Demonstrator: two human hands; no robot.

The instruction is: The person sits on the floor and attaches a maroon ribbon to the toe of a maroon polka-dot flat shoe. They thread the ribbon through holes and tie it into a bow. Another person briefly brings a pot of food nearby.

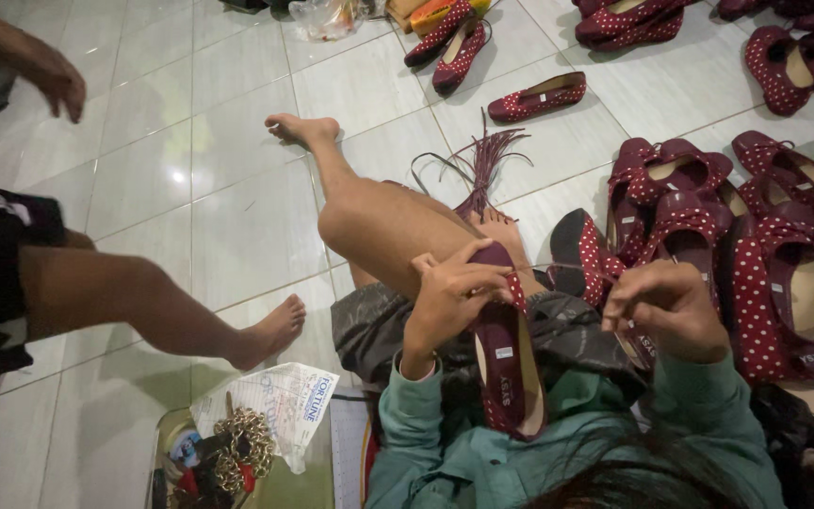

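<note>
My left hand [449, 297] grips the toe end of a maroon flat shoe [506, 368] with white dots, held upright over my lap with its insole facing me. My right hand [666, 306] hovers just to the right of it with the fingers curled shut; whatever is inside them is hidden. Under that hand lies another dotted maroon shoe [635, 347]. Both arms wear teal sleeves. My bare leg [379, 217] stretches out across the white tiled floor [237, 217].
A pile of maroon dotted shoes [765, 245] fills the right side, with more at the top [539, 97]. Maroon strips [482, 170] lie by my foot. Another person's leg [143, 302] and hand [54, 80] are at left. A tin of gold chains [237, 448] and paper [280, 396] sit below.
</note>
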